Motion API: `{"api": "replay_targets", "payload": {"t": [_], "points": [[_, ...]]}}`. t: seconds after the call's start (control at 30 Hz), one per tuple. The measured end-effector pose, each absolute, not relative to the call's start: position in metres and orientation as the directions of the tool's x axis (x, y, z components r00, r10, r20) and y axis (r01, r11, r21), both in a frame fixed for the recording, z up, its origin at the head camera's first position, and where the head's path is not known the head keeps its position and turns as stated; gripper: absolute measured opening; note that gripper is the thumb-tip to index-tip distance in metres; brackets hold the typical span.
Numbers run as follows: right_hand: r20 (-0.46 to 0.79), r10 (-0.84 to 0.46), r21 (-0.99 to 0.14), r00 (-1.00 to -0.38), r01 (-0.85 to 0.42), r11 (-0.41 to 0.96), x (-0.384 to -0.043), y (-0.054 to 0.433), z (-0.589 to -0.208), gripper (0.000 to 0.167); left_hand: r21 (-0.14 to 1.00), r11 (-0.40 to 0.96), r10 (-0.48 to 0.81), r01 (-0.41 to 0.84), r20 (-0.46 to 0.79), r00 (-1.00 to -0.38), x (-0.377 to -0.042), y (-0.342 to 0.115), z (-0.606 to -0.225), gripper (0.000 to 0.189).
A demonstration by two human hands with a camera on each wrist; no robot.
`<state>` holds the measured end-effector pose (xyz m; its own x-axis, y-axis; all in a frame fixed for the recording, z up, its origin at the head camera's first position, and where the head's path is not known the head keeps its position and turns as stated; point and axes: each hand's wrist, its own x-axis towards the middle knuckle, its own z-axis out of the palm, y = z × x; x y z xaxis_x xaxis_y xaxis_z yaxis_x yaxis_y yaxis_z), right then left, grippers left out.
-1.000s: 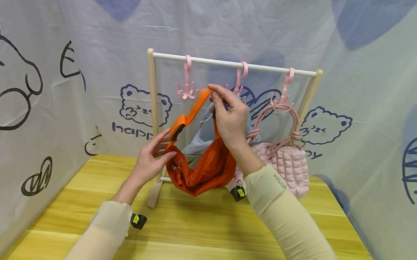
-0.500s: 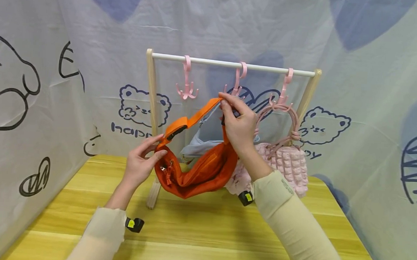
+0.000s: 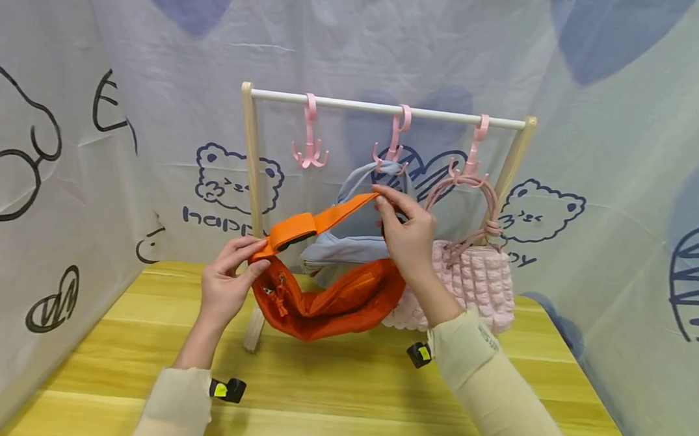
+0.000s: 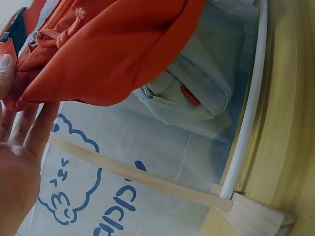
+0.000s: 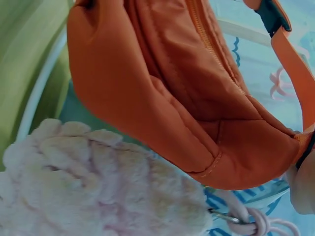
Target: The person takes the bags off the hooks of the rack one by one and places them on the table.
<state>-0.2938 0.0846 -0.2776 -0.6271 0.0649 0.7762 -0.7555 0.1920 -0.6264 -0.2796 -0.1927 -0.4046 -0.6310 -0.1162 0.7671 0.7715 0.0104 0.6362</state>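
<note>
Left hand point(image 3: 226, 287) pinches the left corner of the orange bag point(image 3: 322, 314); right hand point(image 3: 410, 240) pinches its strap point(image 3: 340, 212) further along. Hands sit apart. Bag is held up between them, in front of the rack point(image 3: 250, 142), above the tabletop point(image 3: 318, 408), partly hiding the blue bag point(image 3: 351, 249). Step looks like spreading the strap; next move probably calls for a firm grip and an open loop. Count: one rack, three pink hangers point(image 3: 308, 154), three bags (orange, blue, and one pink bag point(image 3: 481, 279)).
</note>
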Motion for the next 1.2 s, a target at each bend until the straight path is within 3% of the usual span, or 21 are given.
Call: {"api": "replay_targets", "payload": {"t": [0.3,0.57,0.97,1.2], "points": [[0.788,-0.022,-0.600,-0.615,-0.776,0.193,-0.289,0.095,-0.299,0.020,0.617,-0.001,-0.173,0.787,0.775,-0.608,-0.278,-0.195,-0.412,0.029],[0.775,-0.113,-0.593,-0.621,-0.778,0.210,-0.286,0.107,-0.323,0.021,0.648,-0.034,-0.203,0.761,0.741,-0.640,-0.276,-0.194,-0.421,0.028],[0.819,-0.203,-0.504,-0.536,-0.842,0.191,-0.307,0.123,-0.369,0.028,0.653,-0.177,-0.279,0.736,0.684,-0.674,-0.269,-0.187,-0.416,0.023],[0.773,-0.258,-0.562,-0.579,-0.814,0.144,-0.303,0.123,-0.385,0.029,0.652,-0.201,-0.321,0.731,0.661,-0.678,-0.264,-0.184,-0.411,0.021]]}}
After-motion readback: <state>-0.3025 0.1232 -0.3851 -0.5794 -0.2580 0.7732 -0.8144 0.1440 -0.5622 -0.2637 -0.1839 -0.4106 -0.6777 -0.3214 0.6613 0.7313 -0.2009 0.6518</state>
